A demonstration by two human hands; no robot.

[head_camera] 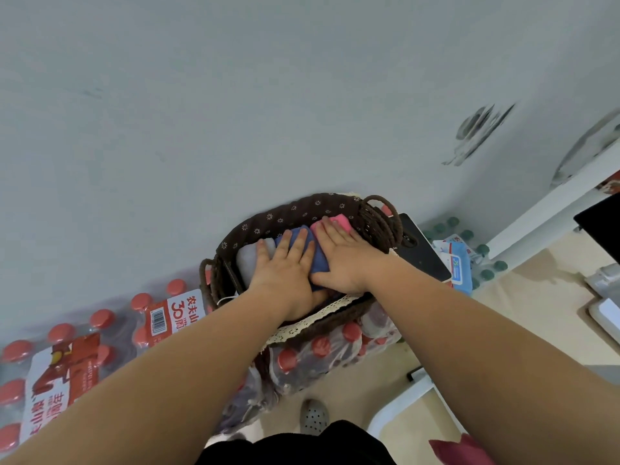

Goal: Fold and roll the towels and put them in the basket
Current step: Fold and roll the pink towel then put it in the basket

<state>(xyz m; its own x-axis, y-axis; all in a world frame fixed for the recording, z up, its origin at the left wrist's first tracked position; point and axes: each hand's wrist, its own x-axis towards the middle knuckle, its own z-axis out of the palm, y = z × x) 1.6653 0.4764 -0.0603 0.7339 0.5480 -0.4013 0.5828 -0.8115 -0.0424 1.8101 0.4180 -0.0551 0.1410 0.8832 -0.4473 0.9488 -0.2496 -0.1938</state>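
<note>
Left hand [285, 268] and right hand [344, 260] are laid flat, fingers straight, nothing grasped. Were too much weight applied, the bottle pack [315, 357] beneath (an uneven perch) could be shifted, the basket [295, 209] tipped, and the blue towel [319, 257], white towel [245, 260] and pink towel [343, 221] inside it unrolled.

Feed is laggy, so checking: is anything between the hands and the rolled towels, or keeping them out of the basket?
Nothing visible does. The left hand lies flat on the white towel and blue towel, the right hand on the pink towel; all three sit inside the basket.
</note>
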